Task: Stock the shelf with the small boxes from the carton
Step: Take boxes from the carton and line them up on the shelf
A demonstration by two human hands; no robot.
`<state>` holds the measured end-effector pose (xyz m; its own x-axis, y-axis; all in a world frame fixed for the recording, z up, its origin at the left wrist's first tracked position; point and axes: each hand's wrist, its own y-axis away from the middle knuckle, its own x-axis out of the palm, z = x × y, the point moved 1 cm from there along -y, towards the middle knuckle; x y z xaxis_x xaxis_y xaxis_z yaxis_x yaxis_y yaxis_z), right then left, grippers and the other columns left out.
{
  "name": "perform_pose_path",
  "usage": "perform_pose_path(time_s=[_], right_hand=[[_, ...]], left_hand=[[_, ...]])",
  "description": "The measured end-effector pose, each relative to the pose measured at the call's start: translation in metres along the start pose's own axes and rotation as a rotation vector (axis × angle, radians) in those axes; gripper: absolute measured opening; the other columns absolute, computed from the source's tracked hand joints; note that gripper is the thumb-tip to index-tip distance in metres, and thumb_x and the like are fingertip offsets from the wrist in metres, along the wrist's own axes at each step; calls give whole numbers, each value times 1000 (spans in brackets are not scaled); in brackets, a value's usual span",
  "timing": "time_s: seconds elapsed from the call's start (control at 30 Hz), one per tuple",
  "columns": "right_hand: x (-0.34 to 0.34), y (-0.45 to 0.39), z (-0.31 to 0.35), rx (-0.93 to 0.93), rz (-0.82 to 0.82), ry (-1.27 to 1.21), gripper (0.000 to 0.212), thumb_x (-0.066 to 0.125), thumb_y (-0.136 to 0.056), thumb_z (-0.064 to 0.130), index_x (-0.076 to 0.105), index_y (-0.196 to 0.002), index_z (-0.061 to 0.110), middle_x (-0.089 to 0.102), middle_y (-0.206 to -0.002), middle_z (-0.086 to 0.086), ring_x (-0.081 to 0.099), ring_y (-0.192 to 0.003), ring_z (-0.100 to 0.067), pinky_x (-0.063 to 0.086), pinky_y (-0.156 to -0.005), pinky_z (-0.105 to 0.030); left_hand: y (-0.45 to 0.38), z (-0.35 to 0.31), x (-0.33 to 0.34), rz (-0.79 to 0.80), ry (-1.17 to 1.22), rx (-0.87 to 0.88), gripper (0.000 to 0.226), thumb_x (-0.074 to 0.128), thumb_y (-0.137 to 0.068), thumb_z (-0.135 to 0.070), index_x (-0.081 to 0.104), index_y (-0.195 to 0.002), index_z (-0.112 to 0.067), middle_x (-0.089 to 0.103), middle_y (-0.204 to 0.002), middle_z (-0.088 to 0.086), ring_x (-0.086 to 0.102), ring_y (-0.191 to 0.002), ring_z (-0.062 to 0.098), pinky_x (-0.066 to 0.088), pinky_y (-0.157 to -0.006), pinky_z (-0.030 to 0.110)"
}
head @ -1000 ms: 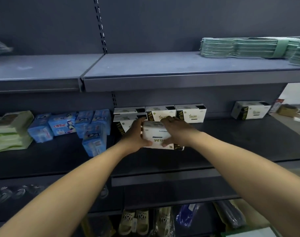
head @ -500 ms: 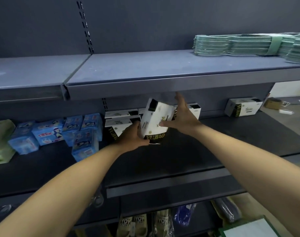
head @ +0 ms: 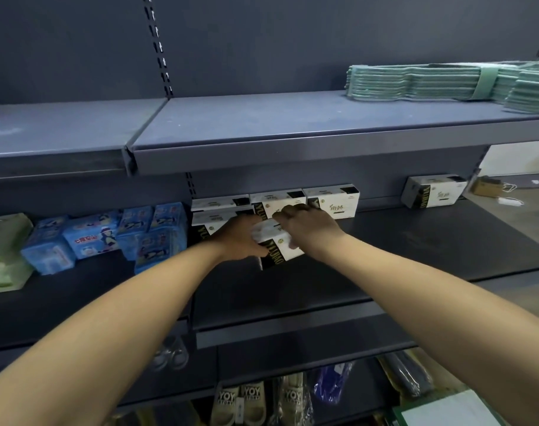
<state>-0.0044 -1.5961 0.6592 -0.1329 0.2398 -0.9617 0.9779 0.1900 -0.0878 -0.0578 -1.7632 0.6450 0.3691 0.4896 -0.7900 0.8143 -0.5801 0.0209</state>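
Two bare arms show, with no sleeves. The left hand (head: 242, 238) and right hand (head: 308, 224) wear no gloves.

A white small box (head: 280, 245) with a black lettered end sits tilted on the dark shelf (head: 415, 241), just before a row of like boxes (head: 329, 201).
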Motion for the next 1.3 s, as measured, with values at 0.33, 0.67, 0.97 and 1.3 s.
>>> perform_pose_path(time_s=[0.33,0.67,0.97,1.3], right_hand=[[28,-1,2,62,14,-97,55,66,-90,21,40,-138,13,50,-135,-11,51,-124,-34,44,-100,-48],[65,-21,-16,108,28,-172,57,60,-91,10,37,-143,12,47,-140,-13,41,-132,-34,35,-108,-51],[76,-63,-28,173,-15,-116,56,58,-94,15,34,-145,11,28,-145,-18,32,-132,-43,32,-112,-54],[89,-90,-31,126,-92,-138,69,67,-88,18,31,-147,15,32,-147,-14,34,-134,-35,28,-113,-46]], left_hand=[[12,9,5,40,-237,-83,57,64,-91,-33,43,-141,-17,51,-139,5,53,-120,21,46,-98,33],[10,30,18,151,-325,-142,56,60,-95,-33,43,-145,-15,42,-149,4,44,-133,22,38,-108,29],[-2,40,21,147,-393,-88,40,60,-93,-35,60,-128,-15,56,-131,3,53,-119,18,44,-98,31],[-6,44,18,121,-361,-83,33,59,-94,-31,64,-122,-13,60,-123,3,57,-112,19,46,-94,32]])
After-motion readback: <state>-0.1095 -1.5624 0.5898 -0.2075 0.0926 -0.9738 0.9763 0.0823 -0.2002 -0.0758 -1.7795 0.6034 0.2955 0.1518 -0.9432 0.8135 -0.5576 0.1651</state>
